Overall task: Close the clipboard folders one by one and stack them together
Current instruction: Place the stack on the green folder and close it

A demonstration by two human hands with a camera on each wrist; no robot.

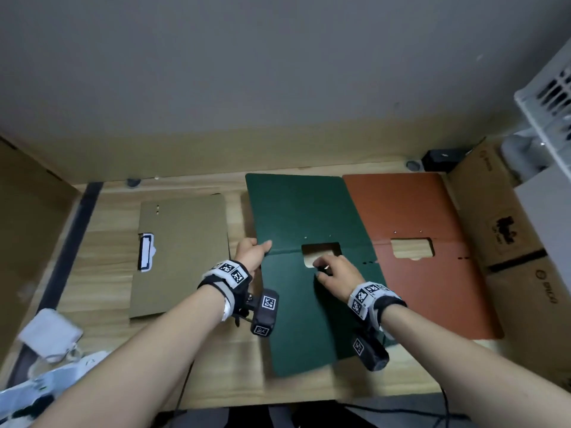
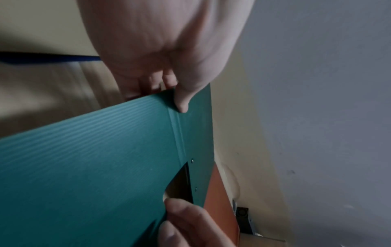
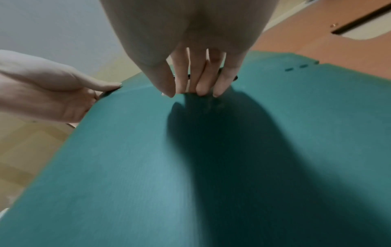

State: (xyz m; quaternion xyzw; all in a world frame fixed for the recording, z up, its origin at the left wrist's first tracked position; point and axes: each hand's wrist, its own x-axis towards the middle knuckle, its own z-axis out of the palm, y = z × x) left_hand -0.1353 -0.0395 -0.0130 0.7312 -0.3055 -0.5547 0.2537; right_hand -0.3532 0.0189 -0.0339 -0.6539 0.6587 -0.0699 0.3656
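we lose most fingers of the left hand (image 1: pixel 248 254) behind the green folder (image 1: pixel 309 211) edge | white basket (image 1: pixel 547 109) cut by right edge | we cannot read the cardboard box (image 1: pixel 482 211) print

On the table (image 1: pixel 102 273), closed folder (image 1: pixel 182 254) at left, middle folder (image 1: pixel 309 211) apart to its right, right folder (image 1: pixel 417 211) touching the middle one, cardboard box (image 1: pixel 494 236) rightmost

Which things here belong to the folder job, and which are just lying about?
Job: green folder (open, left hand pinches its edge, right hand touches by its cutout); orange folder (open); tan folder (closed).
Lying about: cardboard boxes; white pouch; white plastic basket.
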